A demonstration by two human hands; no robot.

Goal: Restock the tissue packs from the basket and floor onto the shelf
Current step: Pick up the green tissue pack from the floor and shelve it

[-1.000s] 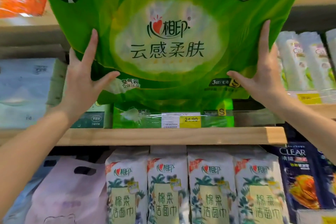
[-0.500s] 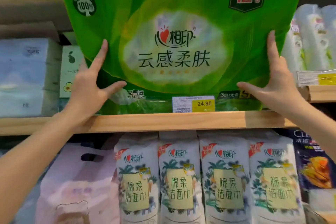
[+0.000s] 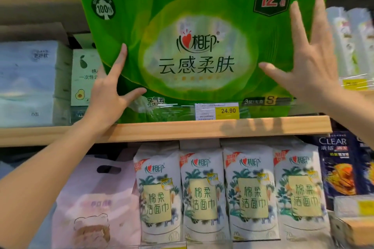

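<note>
A large green tissue pack [image 3: 198, 46] is being seated upright on the wooden shelf [image 3: 202, 128], behind the yellow price tag [image 3: 228, 111]; its lower edge appears to be resting on another green pack lying there, though the contact is partly hidden by the clear shelf strip; the placing step is judged to be nearly done. The left hand [image 3: 109, 95] is being pressed open against the pack's lower left face, fingers spread, nothing gripped; the right hand [image 3: 309, 62] is being held open and flat at the pack's right side, whether touching or just beside cannot be told. Next, a level push toward the far side is probably being called for, then both hands being freed to fetch further packs; basket and floor are out of view.
</note>
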